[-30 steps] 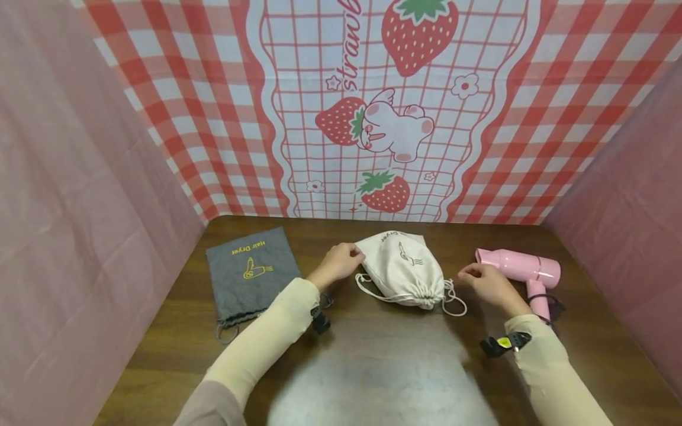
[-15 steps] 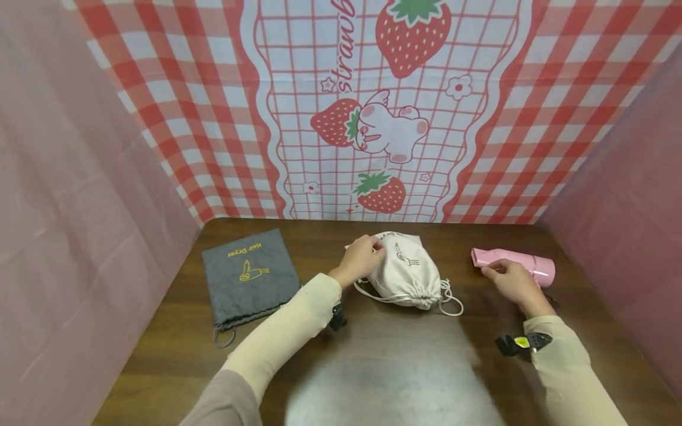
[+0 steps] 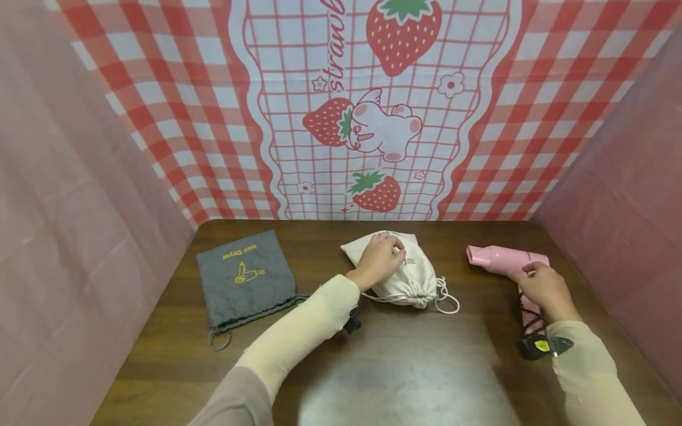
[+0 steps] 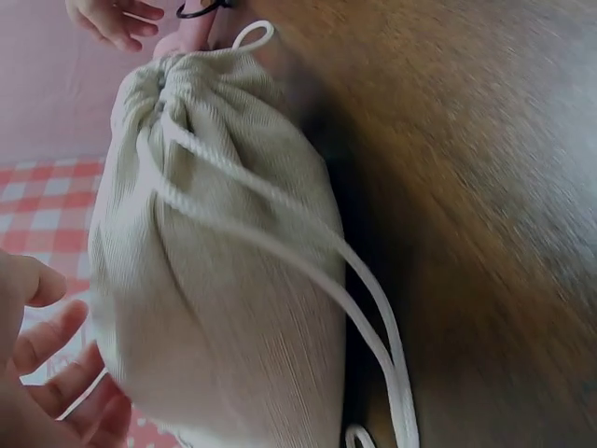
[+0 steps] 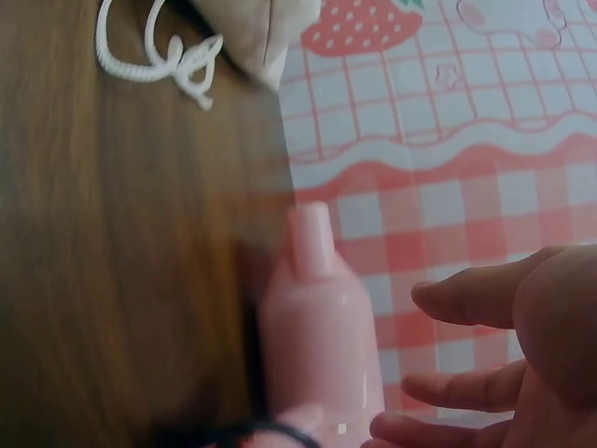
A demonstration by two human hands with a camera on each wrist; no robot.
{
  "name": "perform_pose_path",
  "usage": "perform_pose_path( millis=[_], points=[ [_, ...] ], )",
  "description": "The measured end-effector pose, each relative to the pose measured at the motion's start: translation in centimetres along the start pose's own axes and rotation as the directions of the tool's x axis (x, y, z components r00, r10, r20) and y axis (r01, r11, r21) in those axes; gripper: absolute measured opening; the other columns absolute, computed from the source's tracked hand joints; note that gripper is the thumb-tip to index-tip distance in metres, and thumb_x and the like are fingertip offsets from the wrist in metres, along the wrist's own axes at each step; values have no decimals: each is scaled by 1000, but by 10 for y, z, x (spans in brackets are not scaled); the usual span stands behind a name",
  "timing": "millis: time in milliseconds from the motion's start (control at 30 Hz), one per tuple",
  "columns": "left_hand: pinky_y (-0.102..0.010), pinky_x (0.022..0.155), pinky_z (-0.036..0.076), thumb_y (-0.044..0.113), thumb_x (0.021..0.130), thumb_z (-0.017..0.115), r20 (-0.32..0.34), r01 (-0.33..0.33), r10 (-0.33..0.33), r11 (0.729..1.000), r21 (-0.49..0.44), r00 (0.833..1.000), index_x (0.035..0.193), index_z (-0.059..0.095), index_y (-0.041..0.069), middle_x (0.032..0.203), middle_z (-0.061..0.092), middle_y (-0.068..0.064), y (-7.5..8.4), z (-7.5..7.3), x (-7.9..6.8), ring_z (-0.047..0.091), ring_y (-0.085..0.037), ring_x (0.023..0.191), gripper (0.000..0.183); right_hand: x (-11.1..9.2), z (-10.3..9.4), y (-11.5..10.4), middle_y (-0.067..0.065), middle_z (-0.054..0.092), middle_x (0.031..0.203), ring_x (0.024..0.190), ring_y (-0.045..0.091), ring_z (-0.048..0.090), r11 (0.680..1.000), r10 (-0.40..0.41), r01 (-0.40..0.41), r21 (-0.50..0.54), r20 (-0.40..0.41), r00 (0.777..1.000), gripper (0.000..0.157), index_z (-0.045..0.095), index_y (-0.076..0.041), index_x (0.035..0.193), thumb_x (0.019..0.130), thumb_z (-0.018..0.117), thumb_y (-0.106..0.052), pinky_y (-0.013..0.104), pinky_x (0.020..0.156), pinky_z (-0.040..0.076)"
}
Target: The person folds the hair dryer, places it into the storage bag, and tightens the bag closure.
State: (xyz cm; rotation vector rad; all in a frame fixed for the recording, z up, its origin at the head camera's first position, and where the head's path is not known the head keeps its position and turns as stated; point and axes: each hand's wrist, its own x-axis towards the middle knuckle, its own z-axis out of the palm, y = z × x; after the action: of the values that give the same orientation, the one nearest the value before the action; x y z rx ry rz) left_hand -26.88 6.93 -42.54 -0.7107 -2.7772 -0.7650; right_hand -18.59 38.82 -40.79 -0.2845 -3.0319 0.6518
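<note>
A plump cream drawstring pouch (image 3: 421,275) lies on the table, its gathered mouth toward the person. Over its left part hovers my left hand (image 3: 379,261), loosely bent and holding nothing. In the left wrist view, the fingers (image 4: 58,387) are spread beside the cloth, with white cords (image 4: 270,243) trailing across it. To the right lies a pink hair dryer (image 3: 501,259), its nozzle pointing left and a black cord around its handle. My right hand (image 3: 546,290) is right at the body and handle, hiding part of them. The right wrist view shows its fingers (image 5: 466,294) apart, beside the dryer body.
A flat grey drawstring pouch (image 3: 250,290) with yellow print lies at the left of the brown wooden table (image 3: 394,361). A checked strawberry cloth (image 3: 224,148) hangs behind the back edge, and pink curtains (image 3: 85,236) close off both sides.
My left hand has moved right, from the cream pouch's left corner to over its print. My right hand has moved right, from near the nozzle to the dryer's handle.
</note>
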Motion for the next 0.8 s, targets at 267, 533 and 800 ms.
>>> perform_pose_path(
  millis=[267, 533, 800],
  points=[
    [-28, 91, 41, 29, 86, 53, -7, -97, 97, 995, 32, 995, 96, 63, 19, 99, 62, 2, 18, 10, 3, 55, -16, 101, 17, -10, 0, 24, 41, 51, 106, 88, 52, 50, 993, 118, -117, -33, 27, 993, 76, 51, 17, 109, 86, 45, -55, 51, 68, 42],
    [-26, 87, 44, 33, 87, 52, 42, -140, 138, 988, 66, 990, 99, 61, 21, 99, 59, 4, 35, 22, 7, 54, -14, 100, 20, -10, 6, 44, 40, 50, 106, 87, 47, 52, 983, 176, -183, 24, 174, 969, 78, 47, 19, 112, 86, 43, -55, 47, 70, 45],
    [-26, 83, 44, 38, 87, 51, 74, -159, 150, 979, 128, 986, 104, 59, 24, 105, 58, 7, 48, 37, 3, 52, -12, 101, 24, -6, 23, 49, 31, 53, 97, 79, 33, 52, 959, 254, -272, 83, 178, 951, 83, 42, 17, 114, 80, 53, -58, 33, 61, 41]
  ],
)
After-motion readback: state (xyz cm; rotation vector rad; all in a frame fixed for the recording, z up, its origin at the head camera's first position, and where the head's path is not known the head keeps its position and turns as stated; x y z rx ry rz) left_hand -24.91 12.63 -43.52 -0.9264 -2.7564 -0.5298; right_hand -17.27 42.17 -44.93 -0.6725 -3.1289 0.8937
